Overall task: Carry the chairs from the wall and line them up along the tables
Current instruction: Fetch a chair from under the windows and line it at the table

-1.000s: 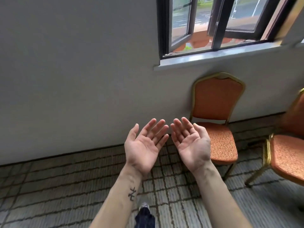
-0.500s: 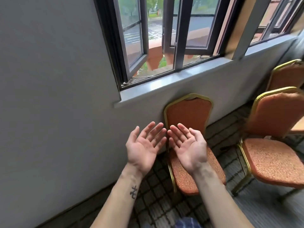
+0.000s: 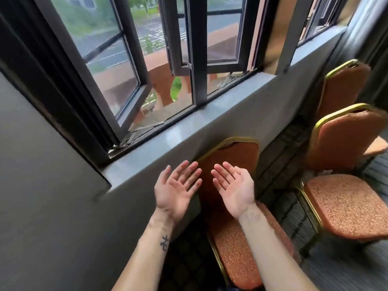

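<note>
A: where's the chair?

B: nearest chair (image 3: pixel 228 248) is straight ahead and below; orange padded seat, gold metal frame; its backrest stands against the wall (image 3: pixel 52 206) just under the window sill (image 3: pixel 189 131); seat faces the person.

A: the others?

B: second chair (image 3: pixel 344 204) just to its right, same make, turned at an angle, with a strip of carpet (image 3: pixel 294 217) between the two; third chair (image 3: pixel 344 89) behind the second and closer to the wall, only its backrest in view.

A: hands?

B: left hand (image 3: pixel 175 192) palm up, fingers straight and slightly spread, thumb out to the side; holds nothing; right hand (image 3: pixel 236 190) the same, palm up, fingers straight with small gaps, empty; the two are side by side, not touching each other.

A: contact with the chair?

B: none that I can see; both hands overlap the nearest chair's backrest in view, right forearm crosses over the seat; cannot tell how far above it they sit.

A: surroundings?

B: small dark tattoo (image 3: pixel 164 242) on the left forearm; window (image 3: pixel 117 66) above the sill has dark frames, sashes swung outward; road and greenery outside; frame edges are blurred.
</note>
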A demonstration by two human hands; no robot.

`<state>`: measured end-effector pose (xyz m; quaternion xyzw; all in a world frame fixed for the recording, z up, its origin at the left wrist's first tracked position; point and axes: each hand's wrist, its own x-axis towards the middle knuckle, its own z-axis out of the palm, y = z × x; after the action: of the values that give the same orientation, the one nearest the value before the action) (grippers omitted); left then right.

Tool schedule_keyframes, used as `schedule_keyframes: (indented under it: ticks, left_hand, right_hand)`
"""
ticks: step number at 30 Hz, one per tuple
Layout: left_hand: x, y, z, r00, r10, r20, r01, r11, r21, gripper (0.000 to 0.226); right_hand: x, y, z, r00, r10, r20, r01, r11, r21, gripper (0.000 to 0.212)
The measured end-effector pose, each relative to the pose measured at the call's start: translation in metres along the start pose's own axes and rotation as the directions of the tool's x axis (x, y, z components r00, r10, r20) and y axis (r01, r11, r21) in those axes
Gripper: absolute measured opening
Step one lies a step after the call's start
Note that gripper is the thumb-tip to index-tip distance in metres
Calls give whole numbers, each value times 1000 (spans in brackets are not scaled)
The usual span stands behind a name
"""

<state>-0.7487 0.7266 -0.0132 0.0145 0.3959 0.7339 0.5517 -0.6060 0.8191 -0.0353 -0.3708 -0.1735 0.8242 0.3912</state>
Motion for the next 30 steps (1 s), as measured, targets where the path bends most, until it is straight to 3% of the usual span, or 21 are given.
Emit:
schedule_keyframes:
  ticks: [10,14,17,21,30]
  left_hand:
    - [168,8,40,992,-126,16,124,988,90,53]
    - [227,-2,48,985,-169,25,161,968,193,51]
    - [269,-11,53,984,-176,-7,171,945,278,47]
    - [295,-30,60,977,-205,59,153,865,478,39]
    - [329,-46,64,972,-231,27,190,854,484,41]
  right_hand:
    - [151,-22,20,997,28,-70,-27,1000,11,49]
    - [196,-20,17,988,20,-156,-15,999,29,52]
    - [229,-18,15,968,14,-252,21,991,135,52]
    - [256,-14,13,946,17,-323,46,981,187,50]
    - [289,-16,12,940,20,-341,74,963,260,37]
